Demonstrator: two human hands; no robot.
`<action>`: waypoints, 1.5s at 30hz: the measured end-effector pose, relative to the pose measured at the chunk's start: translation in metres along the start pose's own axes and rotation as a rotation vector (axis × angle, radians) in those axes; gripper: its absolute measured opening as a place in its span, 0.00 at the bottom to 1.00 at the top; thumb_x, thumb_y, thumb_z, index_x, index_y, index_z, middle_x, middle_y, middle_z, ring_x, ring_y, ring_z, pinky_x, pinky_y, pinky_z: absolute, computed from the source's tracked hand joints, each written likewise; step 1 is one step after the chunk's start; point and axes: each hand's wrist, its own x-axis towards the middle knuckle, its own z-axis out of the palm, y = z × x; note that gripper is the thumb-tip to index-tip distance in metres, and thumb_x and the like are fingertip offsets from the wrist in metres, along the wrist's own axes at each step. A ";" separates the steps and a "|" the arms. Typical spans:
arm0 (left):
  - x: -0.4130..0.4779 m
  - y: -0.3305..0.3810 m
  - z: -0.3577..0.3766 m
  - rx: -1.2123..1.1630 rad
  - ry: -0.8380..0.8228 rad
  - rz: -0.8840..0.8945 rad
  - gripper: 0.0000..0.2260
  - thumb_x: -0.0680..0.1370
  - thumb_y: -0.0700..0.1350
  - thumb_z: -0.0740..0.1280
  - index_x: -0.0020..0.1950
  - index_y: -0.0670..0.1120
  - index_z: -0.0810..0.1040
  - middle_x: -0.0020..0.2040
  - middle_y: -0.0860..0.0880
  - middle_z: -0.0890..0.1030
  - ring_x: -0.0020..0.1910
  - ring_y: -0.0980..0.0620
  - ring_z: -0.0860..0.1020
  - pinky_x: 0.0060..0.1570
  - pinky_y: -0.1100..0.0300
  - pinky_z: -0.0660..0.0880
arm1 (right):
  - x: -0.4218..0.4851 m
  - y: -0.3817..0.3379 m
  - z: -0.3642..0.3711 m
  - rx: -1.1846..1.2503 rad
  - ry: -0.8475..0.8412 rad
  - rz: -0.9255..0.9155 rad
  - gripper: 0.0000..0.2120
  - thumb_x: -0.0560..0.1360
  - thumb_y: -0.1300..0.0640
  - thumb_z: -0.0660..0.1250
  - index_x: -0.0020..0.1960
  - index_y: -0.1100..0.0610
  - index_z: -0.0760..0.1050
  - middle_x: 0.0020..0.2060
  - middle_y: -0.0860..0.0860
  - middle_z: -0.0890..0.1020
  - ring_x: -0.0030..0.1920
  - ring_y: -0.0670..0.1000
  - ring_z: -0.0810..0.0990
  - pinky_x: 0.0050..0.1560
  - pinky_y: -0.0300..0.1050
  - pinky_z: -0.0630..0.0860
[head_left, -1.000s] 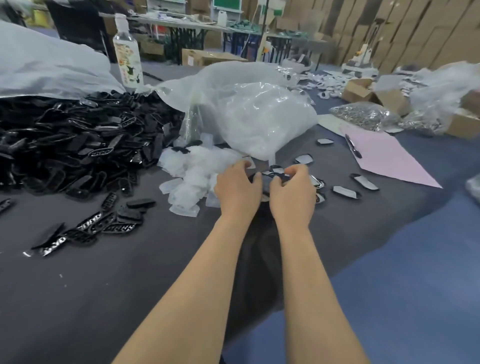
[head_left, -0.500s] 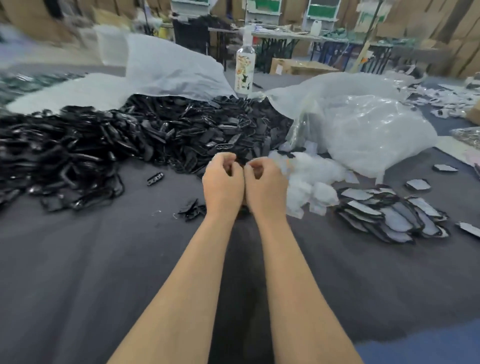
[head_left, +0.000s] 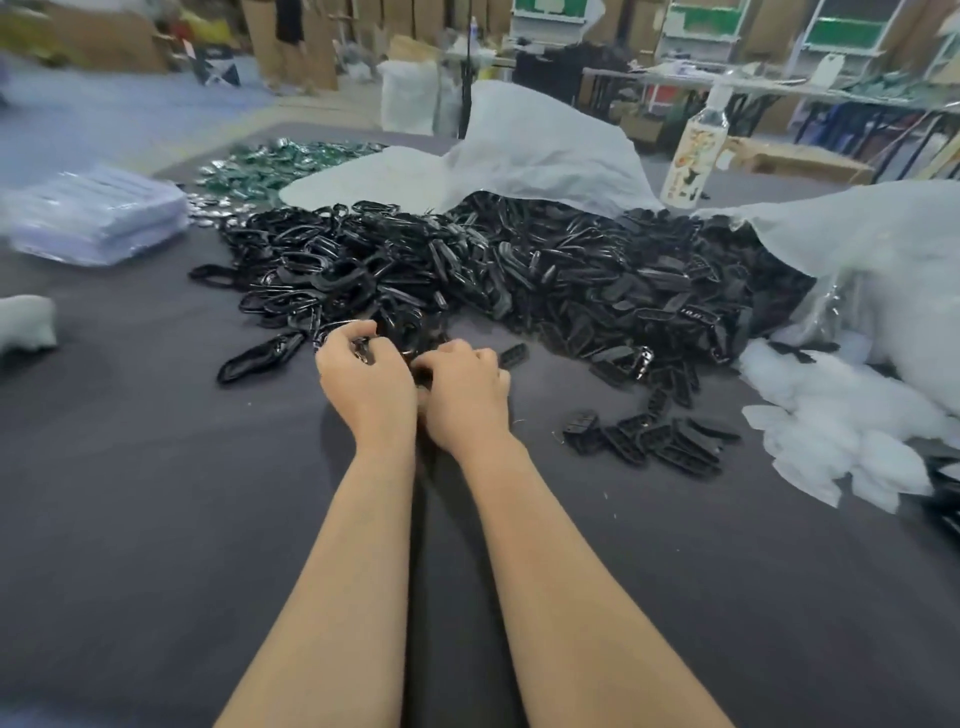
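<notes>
Grey cloth covers the worktop (head_left: 156, 493), where a stack of clear plastic sheets (head_left: 96, 221) sits near the left edge, with a pile of green pieces (head_left: 280, 166) beyond it toward the far edge. Across the middle, a heap of black plastic parts (head_left: 519, 270) spills from under a white sack (head_left: 535, 150). At the heap's near fringe, about midway along the worktop, the left hand (head_left: 366, 382) has its grip clamped on a small glossy black part (head_left: 363, 349), fingers curled round it. The right hand (head_left: 462, 395) touches it side by side, fingers curled under; whether its grip also holds the part cannot be told. Right of the hands lies a small cluster of black parts (head_left: 660, 436), a labelled bottle (head_left: 693, 161) stands near the far edge, and white foam pieces (head_left: 841, 431) lie beside a clear plastic bag (head_left: 883, 249) at the right edge.
</notes>
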 end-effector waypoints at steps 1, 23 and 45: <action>0.000 -0.001 0.000 -0.004 0.013 0.004 0.10 0.76 0.36 0.60 0.53 0.44 0.77 0.58 0.43 0.77 0.50 0.50 0.75 0.56 0.57 0.72 | 0.000 0.002 0.000 0.021 0.043 0.007 0.13 0.79 0.54 0.60 0.61 0.50 0.78 0.59 0.52 0.76 0.60 0.58 0.70 0.58 0.52 0.65; -0.072 0.005 0.067 -0.303 -0.518 -0.256 0.02 0.81 0.36 0.61 0.51 0.41 0.72 0.39 0.47 0.80 0.28 0.61 0.80 0.30 0.70 0.75 | -0.047 0.134 -0.079 0.400 0.385 0.260 0.19 0.76 0.63 0.65 0.66 0.57 0.72 0.55 0.52 0.78 0.51 0.50 0.78 0.53 0.36 0.70; -0.069 -0.007 0.077 -0.278 -0.419 -0.181 0.05 0.81 0.38 0.60 0.52 0.46 0.72 0.44 0.48 0.83 0.37 0.57 0.81 0.38 0.65 0.77 | -0.044 0.111 -0.058 0.017 0.215 0.229 0.10 0.80 0.54 0.60 0.55 0.56 0.78 0.52 0.53 0.80 0.54 0.56 0.77 0.53 0.48 0.67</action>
